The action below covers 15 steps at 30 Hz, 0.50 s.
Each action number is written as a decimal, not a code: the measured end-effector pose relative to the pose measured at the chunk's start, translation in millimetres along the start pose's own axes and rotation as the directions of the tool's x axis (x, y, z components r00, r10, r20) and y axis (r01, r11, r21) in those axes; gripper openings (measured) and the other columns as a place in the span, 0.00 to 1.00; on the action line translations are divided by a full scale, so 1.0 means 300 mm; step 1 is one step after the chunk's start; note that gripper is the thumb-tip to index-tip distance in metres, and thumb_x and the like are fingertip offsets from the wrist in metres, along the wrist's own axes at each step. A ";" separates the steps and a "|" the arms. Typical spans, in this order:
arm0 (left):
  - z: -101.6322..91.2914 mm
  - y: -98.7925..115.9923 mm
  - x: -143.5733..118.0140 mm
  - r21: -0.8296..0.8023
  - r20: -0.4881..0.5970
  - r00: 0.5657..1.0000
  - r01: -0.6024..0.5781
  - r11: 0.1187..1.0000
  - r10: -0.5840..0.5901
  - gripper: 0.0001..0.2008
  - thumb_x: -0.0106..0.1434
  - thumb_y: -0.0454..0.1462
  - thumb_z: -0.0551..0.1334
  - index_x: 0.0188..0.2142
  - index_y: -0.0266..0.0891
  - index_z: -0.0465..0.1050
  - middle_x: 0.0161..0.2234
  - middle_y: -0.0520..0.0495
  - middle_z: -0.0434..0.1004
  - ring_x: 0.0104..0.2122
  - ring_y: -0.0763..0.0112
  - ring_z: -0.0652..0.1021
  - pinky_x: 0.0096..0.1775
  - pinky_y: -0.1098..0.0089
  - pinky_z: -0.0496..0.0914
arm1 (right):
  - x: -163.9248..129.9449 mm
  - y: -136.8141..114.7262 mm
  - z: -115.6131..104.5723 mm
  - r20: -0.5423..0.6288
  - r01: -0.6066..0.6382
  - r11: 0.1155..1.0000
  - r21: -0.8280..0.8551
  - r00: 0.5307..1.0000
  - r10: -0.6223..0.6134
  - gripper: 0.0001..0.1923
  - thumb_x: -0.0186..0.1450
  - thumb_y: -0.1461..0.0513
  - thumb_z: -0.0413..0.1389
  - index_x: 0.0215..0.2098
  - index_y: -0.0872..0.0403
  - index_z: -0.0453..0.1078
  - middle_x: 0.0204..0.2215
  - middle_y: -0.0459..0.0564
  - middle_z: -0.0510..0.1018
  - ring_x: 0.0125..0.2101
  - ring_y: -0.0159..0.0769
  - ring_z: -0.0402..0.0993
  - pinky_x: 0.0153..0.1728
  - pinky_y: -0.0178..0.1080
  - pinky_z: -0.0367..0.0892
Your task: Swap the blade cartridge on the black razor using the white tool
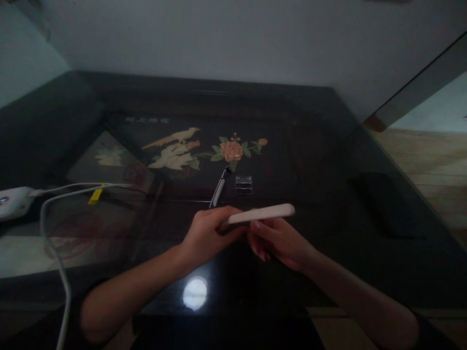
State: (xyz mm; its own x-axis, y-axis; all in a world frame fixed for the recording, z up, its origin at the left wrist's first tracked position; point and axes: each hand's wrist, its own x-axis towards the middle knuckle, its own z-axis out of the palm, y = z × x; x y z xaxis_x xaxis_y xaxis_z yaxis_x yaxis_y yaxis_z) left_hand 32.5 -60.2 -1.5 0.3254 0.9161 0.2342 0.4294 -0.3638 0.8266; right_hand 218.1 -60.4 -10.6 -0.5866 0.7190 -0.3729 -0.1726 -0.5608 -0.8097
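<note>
Above the near part of the dark table, my left hand [211, 233] is closed around one end of a long white bar-like thing [264, 213] with a rounded right end. It is seen nearly edge-on, so its exact kind cannot be told. My right hand [280, 240] is just below its right half, thumb against the underside and fingers curled. Beyond my left hand lies what looks like a razor [219, 188], with a black head and a pale handle. To its right is a small clear case [243, 184] with dark strips inside.
The glossy glass-topped table [310, 170] shows inlaid birds and a flower. A white power strip or adapter [14, 203] lies at the left with a white cable [54, 248] and a yellow tag [95, 194]. At the right is a dark flat object [386, 204].
</note>
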 end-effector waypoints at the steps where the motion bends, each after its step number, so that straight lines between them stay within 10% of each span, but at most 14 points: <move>1: 0.001 0.001 0.001 -0.006 -0.004 1.000 0.011 1.000 -0.011 0.06 0.57 0.32 0.65 0.35 0.37 0.80 0.22 0.55 0.74 0.20 0.78 0.68 0.26 0.79 0.64 | -0.001 0.000 -0.001 0.004 -0.002 1.000 0.001 1.000 0.002 0.26 0.57 0.43 0.62 0.38 0.56 0.68 0.15 0.39 0.71 0.12 0.23 0.62 0.12 0.26 0.53; 15: -0.009 0.017 0.012 -0.287 -0.012 0.971 0.224 0.931 -0.238 0.08 0.53 0.37 0.70 0.32 0.36 0.79 0.17 0.62 0.51 0.18 0.79 0.58 0.22 0.78 0.56 | -0.003 -0.014 0.003 -0.120 0.078 0.997 -0.028 0.990 -0.081 0.18 0.60 0.51 0.64 0.30 0.55 0.67 0.16 0.38 0.70 0.13 0.22 0.62 0.13 0.26 0.54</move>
State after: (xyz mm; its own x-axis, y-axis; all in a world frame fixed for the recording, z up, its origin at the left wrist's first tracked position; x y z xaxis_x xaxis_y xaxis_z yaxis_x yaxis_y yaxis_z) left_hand 33.6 -58.3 5.0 0.2036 0.9783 0.0374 0.2308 -0.0850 0.9693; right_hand 218.7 -59.3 -6.5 -0.4717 0.8058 -0.3581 -0.1953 -0.4915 -0.8487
